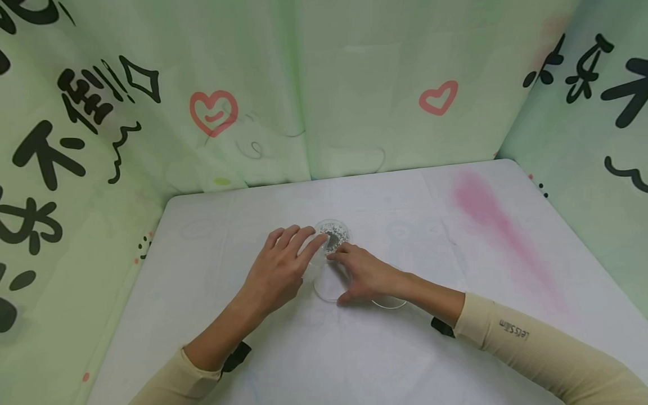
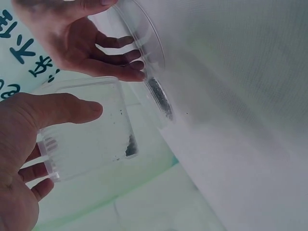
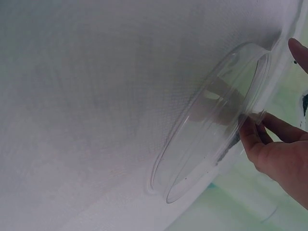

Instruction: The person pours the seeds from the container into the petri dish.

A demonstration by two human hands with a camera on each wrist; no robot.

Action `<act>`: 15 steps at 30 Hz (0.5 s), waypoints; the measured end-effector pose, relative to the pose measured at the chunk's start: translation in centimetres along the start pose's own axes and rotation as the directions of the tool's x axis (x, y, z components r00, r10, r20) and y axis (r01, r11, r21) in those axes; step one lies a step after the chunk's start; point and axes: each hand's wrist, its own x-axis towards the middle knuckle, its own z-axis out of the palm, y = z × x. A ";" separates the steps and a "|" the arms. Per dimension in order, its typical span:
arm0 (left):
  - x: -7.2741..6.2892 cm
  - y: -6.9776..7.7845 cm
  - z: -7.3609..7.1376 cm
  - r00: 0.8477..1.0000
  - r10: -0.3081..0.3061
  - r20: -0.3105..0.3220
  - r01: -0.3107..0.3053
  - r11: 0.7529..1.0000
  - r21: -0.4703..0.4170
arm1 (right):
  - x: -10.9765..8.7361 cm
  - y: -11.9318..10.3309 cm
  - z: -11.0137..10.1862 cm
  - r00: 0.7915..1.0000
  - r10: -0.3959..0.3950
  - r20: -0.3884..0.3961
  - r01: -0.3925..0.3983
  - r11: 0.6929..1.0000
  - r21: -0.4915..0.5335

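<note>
My left hand [image 1: 278, 273] grips a clear, flat square plastic box [image 2: 91, 139]. Dark grains [image 2: 130, 146] are gathered in one corner of this box, as the left wrist view shows. Close by on the table, a clear round dish [image 1: 344, 226] contains grey-black grains [image 1: 332, 241]. My right hand [image 1: 368, 274] spans a second clear round dish [image 1: 328, 291], its thumb at the near rim and its fingertips at the far side, beside the grain dish. Below my right wrist, part of a third clear round piece [image 1: 390, 306] shows; the forearm covers the rest.
A white cloth covers the table [image 1: 212, 315], with a pink smear [image 1: 498, 225] at the right. Light green curtains [image 1: 354, 56] with hearts and black writing stand behind the table and along both sides.
</note>
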 end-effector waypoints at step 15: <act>0.4 0.3 -0.1 0.998 0.056 -0.016 -0.055 0.997 0.056 | -0.1 0.0 0.0 1.000 0.001 -0.003 -0.001 1.000 -0.009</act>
